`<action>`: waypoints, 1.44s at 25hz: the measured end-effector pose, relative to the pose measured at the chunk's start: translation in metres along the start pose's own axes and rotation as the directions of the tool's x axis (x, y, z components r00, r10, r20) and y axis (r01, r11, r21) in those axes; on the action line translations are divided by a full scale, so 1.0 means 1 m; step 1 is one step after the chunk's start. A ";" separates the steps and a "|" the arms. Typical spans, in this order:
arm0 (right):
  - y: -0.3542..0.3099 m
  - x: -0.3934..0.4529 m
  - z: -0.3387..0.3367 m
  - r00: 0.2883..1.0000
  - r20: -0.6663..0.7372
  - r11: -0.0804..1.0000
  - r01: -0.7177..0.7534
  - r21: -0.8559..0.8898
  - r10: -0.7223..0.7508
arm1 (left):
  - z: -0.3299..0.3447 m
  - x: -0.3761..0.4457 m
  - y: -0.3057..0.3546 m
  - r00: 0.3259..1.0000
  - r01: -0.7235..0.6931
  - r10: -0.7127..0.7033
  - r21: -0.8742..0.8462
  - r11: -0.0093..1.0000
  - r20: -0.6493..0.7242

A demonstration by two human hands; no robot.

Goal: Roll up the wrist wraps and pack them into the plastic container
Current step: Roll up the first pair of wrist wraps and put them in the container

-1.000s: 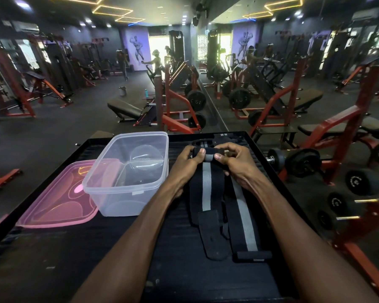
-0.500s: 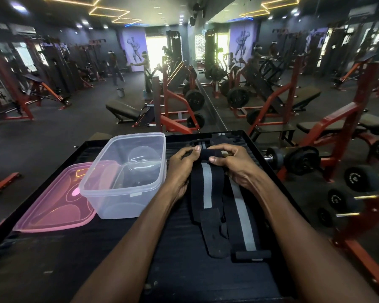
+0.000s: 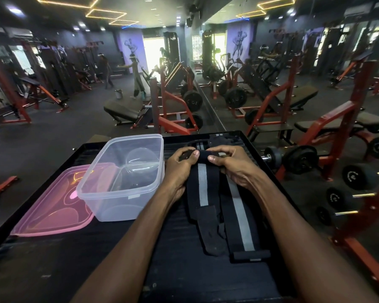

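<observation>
**Both hands on rolled end of one wrist wrap; container beside them**

Nearest the camera: two bare forearms reach forward over a black table (image 3: 53,270). Between them two black wrist wraps with a grey centre stripe lie lengthwise, side by side. The right-hand wrap (image 3: 241,217) lies flat, its near end finishing in a thick black tab. The left-hand wrap (image 3: 202,189) has a loose black flap lying across its near end.

Further out: the left hand (image 3: 179,169) and right hand (image 3: 234,167) both grasp the far end of the left-hand wrap, which is curled over into a short black roll. Thumbs press on top of the roll, fingers curl around behind it. Both hands closed on the wrap; nothing else held.

Left of the hands: clear plastic container (image 3: 123,178), upright, open, just beside the left wrist. Its contents cannot be told through the clear walls. A pink lid (image 3: 50,211) lies flat on the table, partly under the container's left side.

Beyond the table: dumbbells (image 3: 293,158) at right, red-framed benches (image 3: 177,114), dark gym floor, lit ceiling outlines.
</observation>
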State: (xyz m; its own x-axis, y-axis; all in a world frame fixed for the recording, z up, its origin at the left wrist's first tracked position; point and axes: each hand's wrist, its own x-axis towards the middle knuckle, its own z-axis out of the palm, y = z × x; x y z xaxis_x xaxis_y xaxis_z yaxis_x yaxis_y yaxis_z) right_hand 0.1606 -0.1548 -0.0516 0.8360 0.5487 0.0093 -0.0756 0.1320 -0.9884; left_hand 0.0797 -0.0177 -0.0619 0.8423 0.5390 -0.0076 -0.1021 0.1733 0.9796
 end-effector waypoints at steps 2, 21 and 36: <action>-0.001 0.000 -0.001 1.000 -0.015 0.999 -0.006 -0.038 0.006 | 0.002 -0.001 0.002 0.999 0.035 -0.033 -0.043 0.998 0.027; 0.005 -0.002 0.003 1.000 -0.004 0.991 -0.004 -0.132 0.004 | -0.008 0.005 -0.009 0.986 -0.161 0.130 0.397 0.903 0.105; 0.006 -0.001 0.001 0.996 0.058 0.996 0.065 -0.057 -0.062 | -0.006 0.005 -0.009 0.984 -0.172 0.146 0.355 0.919 0.098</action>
State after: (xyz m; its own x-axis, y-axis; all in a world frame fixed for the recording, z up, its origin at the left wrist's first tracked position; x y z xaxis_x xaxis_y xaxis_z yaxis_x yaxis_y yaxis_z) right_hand 0.1591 -0.1538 -0.0569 0.8063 0.5863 0.0790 0.0097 0.1205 -0.9927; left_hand 0.0814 -0.0121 -0.0724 0.8661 0.4750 0.1554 -0.0508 -0.2257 0.9729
